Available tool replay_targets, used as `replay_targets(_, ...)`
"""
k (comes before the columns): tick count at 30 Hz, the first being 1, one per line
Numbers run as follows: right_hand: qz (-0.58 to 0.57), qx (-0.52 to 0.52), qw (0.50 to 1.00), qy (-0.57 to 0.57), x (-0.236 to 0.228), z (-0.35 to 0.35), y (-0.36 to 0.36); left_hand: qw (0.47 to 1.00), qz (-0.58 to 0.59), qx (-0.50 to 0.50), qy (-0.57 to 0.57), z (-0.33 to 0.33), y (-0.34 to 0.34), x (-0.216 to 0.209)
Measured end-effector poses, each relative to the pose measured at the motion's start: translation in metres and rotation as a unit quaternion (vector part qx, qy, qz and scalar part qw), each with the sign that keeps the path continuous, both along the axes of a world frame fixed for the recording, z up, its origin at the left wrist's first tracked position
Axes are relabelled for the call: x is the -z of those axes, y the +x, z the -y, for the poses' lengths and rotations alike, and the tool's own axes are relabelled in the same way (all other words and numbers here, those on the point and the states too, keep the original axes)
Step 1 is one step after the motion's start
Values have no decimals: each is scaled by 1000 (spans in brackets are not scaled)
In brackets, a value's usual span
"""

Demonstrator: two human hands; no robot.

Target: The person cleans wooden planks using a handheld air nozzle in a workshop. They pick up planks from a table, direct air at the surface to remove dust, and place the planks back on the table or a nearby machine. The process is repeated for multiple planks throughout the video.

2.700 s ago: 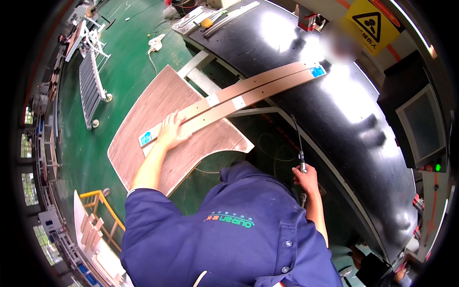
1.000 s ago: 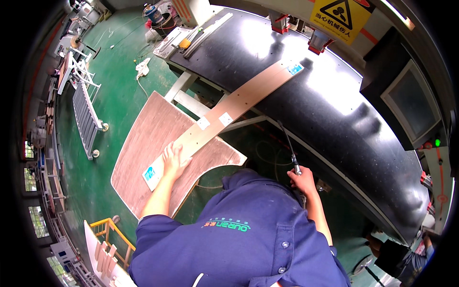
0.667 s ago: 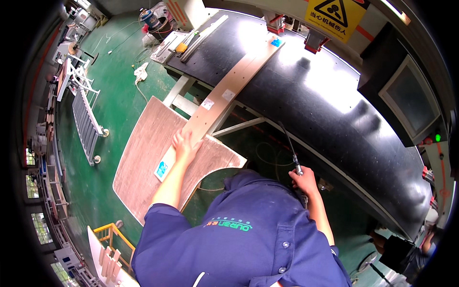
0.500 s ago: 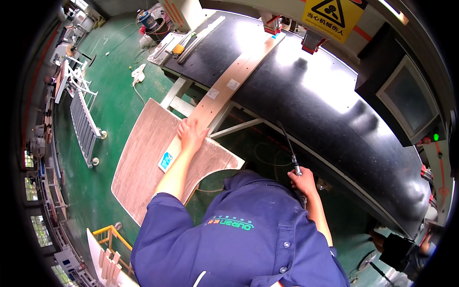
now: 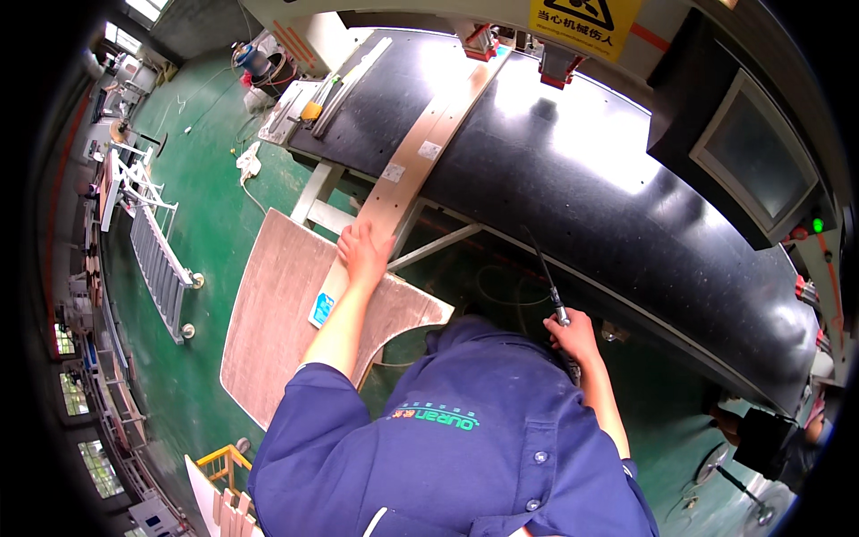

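Pale wood sits under the fingers here: the left hand [image 5: 364,258] lies over the boards [image 5: 416,152], fingertips slightly apart, thumb off to the side. And over on the right, the right hand [image 5: 573,336] has its fingers curled around a slim-nozzled metal tool [image 5: 558,307], nozzle up, well apart from the wood. The boards run side by side, two white labels [image 5: 392,172] midway, near end over a curved brown panel [image 5: 273,309], far end across the black tabletop [image 5: 555,197], right by a red clamp [image 5: 480,41]. Beyond, a screen [image 5: 756,148] at right, and a ridged grey rack [image 5: 159,268] out left on green floor [image 5: 210,215].
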State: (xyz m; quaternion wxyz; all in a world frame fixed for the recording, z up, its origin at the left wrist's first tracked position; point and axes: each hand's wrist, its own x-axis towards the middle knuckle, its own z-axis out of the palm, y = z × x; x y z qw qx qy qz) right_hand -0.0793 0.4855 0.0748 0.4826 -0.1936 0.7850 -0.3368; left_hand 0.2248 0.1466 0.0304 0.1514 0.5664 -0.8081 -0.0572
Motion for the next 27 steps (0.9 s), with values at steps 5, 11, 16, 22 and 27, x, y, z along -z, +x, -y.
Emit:
replay_targets(5,-3,15,1000,-2,2,-4,-5,1000,23,-14,5,-21,-3,3)
replay_targets(11,-5,-9,1000,14,-2,-9,-12,999,34,2,-17,-13,-14,9)
replay_targets(16,-3,1,1000,8,-5,-9,-17,997,58,2,-43,-13,-17,12)
replay_targets(22,-1,2,1000,1,0,-14,-23,993,91,-19,-72,-18,-30,15)
replay_targets(27,-9,3,1000,0,-1,-18,-27,991,97,-16,-91,-22,-31,17)
